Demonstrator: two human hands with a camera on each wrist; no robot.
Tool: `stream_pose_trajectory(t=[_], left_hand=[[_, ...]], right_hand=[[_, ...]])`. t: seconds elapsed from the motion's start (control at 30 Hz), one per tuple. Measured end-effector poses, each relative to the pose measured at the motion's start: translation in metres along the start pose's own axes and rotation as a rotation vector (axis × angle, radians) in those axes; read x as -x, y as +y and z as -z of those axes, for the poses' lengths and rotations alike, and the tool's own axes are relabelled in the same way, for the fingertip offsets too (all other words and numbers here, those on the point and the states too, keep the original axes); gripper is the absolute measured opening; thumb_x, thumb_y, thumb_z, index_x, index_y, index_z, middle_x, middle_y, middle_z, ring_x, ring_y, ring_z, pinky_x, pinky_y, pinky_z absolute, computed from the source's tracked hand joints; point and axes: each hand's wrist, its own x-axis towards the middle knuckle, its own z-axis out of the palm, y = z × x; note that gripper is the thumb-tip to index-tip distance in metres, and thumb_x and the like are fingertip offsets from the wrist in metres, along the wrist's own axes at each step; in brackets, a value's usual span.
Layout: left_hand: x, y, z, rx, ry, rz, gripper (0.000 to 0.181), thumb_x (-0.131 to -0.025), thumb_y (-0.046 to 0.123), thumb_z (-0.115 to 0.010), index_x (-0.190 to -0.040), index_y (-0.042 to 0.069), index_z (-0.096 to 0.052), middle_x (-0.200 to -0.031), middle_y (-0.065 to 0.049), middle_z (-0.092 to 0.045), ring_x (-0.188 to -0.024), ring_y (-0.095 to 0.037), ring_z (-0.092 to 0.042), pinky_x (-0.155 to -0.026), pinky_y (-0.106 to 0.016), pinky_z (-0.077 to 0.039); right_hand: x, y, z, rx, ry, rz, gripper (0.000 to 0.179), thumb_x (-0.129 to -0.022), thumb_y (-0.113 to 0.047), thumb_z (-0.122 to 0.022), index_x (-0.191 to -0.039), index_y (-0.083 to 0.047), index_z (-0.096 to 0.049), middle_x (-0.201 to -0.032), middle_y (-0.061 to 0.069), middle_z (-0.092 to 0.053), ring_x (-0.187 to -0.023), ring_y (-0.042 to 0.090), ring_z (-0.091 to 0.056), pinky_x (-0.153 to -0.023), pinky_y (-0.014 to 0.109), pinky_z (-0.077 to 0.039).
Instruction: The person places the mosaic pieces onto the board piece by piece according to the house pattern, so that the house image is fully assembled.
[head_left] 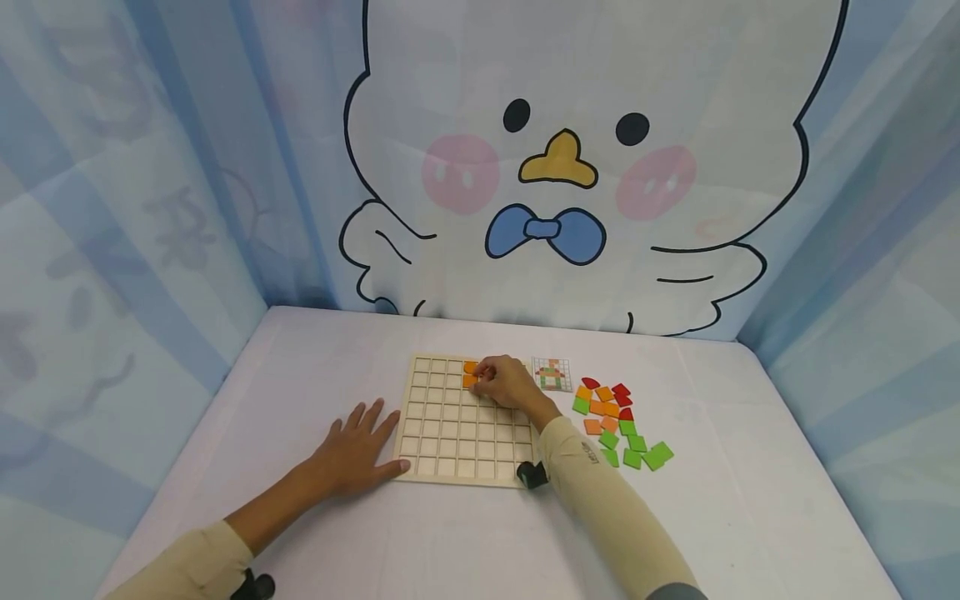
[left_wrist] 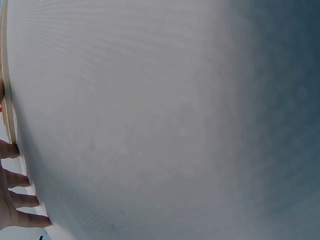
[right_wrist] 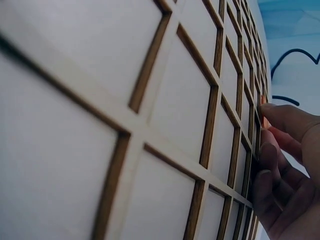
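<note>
A square wooden grid board (head_left: 462,481) lies on the white table. Two orange tiles (head_left: 469,381) sit one above the other in cells near its far edge. My right hand (head_left: 510,383) reaches over the board, its thumb and fingertips pinching an orange tile (right_wrist: 263,114) at the far cells; the fingers partly cover it. In the right wrist view, the other fingers of that hand (right_wrist: 287,175) are curled close to the grid. With fingers spread, my left hand (head_left: 356,454) rests flat on the table, its thumb and index finger touching the board's left edge.
Right of the board lies a small pattern card (head_left: 552,375) with a coloured grid picture. Beyond it are loose green tiles (head_left: 658,456), orange tiles (head_left: 592,427) and red pieces (head_left: 622,389), some overlapping. A curtain (head_left: 555,292) with a cartoon bird hangs behind the table.
</note>
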Motion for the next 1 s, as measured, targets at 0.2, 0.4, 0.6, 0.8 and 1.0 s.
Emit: stream_pose_trajectory(t=[0.2, 0.4, 0.6, 0.8, 1.0], left_hand=[[0.0, 0.0, 0.0, 0.001, -0.006, 0.003, 0.083, -0.094, 0.063, -0.054, -0.153, 0.006, -0.04, -0.16, -0.026, -0.031, -0.145, -0.052, -0.03, -0.106, -0.074, -0.033], [-0.001, -0.001, -0.002, 0.006, -0.005, 0.002, 0.083, -0.094, 0.063, -0.054, -0.153, 0.006, -0.04, -0.16, -0.026, -0.031, -0.145, -0.052, -0.029, -0.106, -0.074, -0.032], [-0.001, -0.001, -0.002, 0.01, -0.005, -0.004, 0.084, -0.094, 0.064, -0.054, -0.153, 0.006, -0.04, -0.16, -0.026, -0.03, -0.145, -0.053, -0.029, -0.106, -0.074, -0.032], [-0.002, 0.0, -0.001, 0.012, -0.004, 0.0, 0.084, -0.093, 0.063, -0.055, -0.153, 0.006, -0.04, -0.16, -0.026, -0.031, -0.145, -0.052, -0.029, -0.106, -0.074, -0.032], [-0.002, -0.002, -0.004, 0.014, -0.012, 0.006, 0.084, -0.093, 0.063, -0.056, -0.153, 0.007, -0.04, -0.16, -0.026, -0.03, -0.146, -0.053, -0.029, -0.107, -0.074, -0.031]], right_hand=[[-0.001, -0.001, 0.001, 0.007, -0.008, -0.015, 0.025, -0.089, -0.024, -0.077, -0.11, -0.013, -0.073, -0.083, -0.001, -0.064, -0.071, 0.014, -0.055, -0.067, 0.028, -0.044], [0.0, -0.001, 0.001, 0.004, -0.004, -0.003, 0.024, -0.089, -0.024, -0.077, -0.111, -0.013, -0.073, -0.084, -0.001, -0.064, -0.071, 0.014, -0.055, -0.067, 0.028, -0.044], [0.002, -0.003, 0.003, 0.005, -0.009, -0.018, 0.024, -0.089, -0.024, -0.077, -0.111, -0.013, -0.073, -0.086, 0.0, -0.064, -0.072, 0.015, -0.054, -0.065, 0.027, -0.044], [0.003, -0.004, 0.005, -0.002, -0.02, -0.02, 0.026, -0.09, -0.024, -0.076, -0.113, -0.013, -0.073, -0.085, 0.0, -0.064, -0.071, 0.014, -0.054, -0.063, 0.026, -0.043], [0.012, -0.004, 0.009, -0.025, -0.025, 0.031, 0.03, -0.09, -0.025, -0.075, -0.117, -0.012, -0.07, -0.092, 0.0, -0.068, -0.076, 0.014, -0.06, -0.07, 0.03, -0.05]])
